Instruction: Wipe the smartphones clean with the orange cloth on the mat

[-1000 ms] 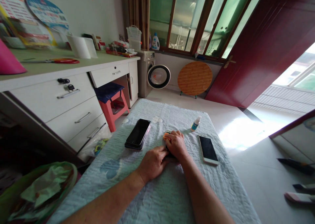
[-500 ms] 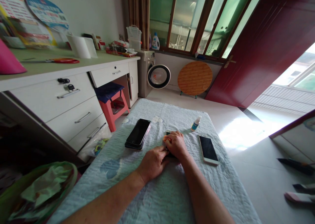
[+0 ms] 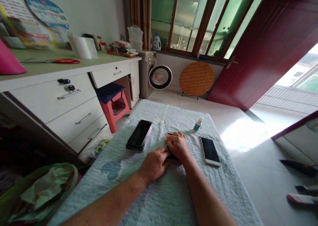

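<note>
A smartphone (image 3: 172,156) lies on the cloth-covered table, mostly hidden under both hands. My left hand (image 3: 154,163) is closed on its near left edge, fingers bent. Over the screen, my right hand (image 3: 178,146) presses an orange cloth (image 3: 169,138) with its fingers folded round it. Left of the hands, a stack of dark phones (image 3: 139,134) rests on the table. A phone with a white frame (image 3: 210,151) lies face up to the right. Beyond my right hand stands a small spray bottle (image 3: 197,125) with a blue label.
The table wears a pale blue quilted cover (image 3: 174,111). Along the left runs a white desk with drawers (image 3: 81,118), a red stool (image 3: 113,111) beside it. A waste bin (image 3: 72,173) is at lower left. Farther off are a washing machine (image 3: 146,83) and a round wooden tabletop (image 3: 196,79).
My right hand has shifted very slightly right with the orange cloth, over the phone. My left hand stays at the phone's edge, and everything else is unmoved.
</note>
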`<act>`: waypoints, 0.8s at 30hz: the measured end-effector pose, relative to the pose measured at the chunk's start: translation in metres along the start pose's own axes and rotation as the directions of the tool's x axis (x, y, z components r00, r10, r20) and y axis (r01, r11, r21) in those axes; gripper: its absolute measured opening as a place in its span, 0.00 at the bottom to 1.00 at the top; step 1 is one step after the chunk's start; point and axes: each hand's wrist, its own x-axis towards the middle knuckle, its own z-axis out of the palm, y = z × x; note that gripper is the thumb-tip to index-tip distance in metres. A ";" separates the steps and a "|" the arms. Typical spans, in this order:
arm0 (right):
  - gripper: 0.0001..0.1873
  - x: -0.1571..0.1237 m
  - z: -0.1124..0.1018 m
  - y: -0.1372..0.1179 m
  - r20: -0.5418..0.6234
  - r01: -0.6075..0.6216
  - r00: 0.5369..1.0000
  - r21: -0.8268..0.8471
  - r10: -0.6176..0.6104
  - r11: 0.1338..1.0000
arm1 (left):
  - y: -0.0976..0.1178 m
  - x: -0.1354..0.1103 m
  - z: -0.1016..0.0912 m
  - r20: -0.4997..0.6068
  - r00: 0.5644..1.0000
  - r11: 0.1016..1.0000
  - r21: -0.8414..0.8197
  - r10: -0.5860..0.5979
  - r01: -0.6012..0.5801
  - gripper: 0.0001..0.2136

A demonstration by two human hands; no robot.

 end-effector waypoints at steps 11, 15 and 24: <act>0.10 0.001 -0.001 0.002 0.024 0.039 0.999 0.091 -0.041 0.995 | 0.000 0.001 0.000 -0.026 0.999 1.000 -0.012 0.019 -0.019 0.08; 0.11 0.001 -0.006 0.006 0.003 -0.046 0.999 0.014 0.046 0.999 | -0.001 0.001 0.000 -0.006 1.000 1.000 0.025 0.013 -0.013 0.07; 0.12 0.001 -0.011 0.015 -0.032 -0.165 0.986 -0.159 0.162 0.973 | -0.004 0.001 0.002 0.020 1.000 0.996 0.086 0.005 -0.007 0.10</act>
